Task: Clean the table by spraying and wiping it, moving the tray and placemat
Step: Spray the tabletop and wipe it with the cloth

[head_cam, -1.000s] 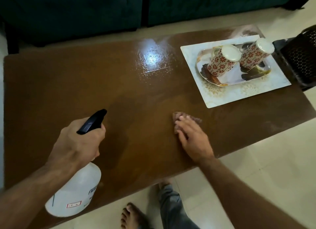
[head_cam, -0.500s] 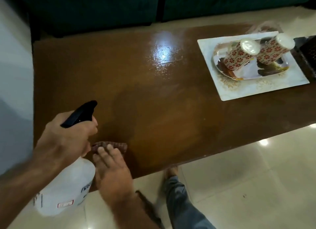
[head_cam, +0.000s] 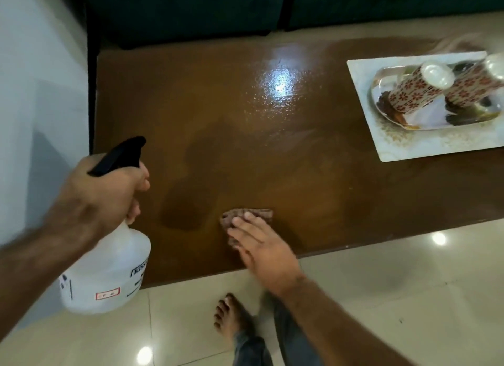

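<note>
One brown table, glossy, rectangular, a bright glare patch mid-top and a darker damp-looking smear near the front edge. One spray bottle, translucent white plastic, rounded body, black trigger head, gripped at the neck by the left hand, fingers curled tight around it, body hanging off the table's front-left corner. One cloth, brownish, checked weave, crumpled flat on the tabletop close to the front edge. Right hand laid over it, fingers straight and spread, pressing down; cloth poking out beyond the fingertips and to their left, the rest hidden under the palm. One placemat, pale, rectangular, faint golden pattern, lying at the table's far right, well apart from both hands. On it one tray, shiny metal, mirror-like, rounded corners. On the tray two cups, cylindrical, white with red flower print, set upside down, touching side by side. One bare foot on pale glossy floor tiles below the table edge.
</note>
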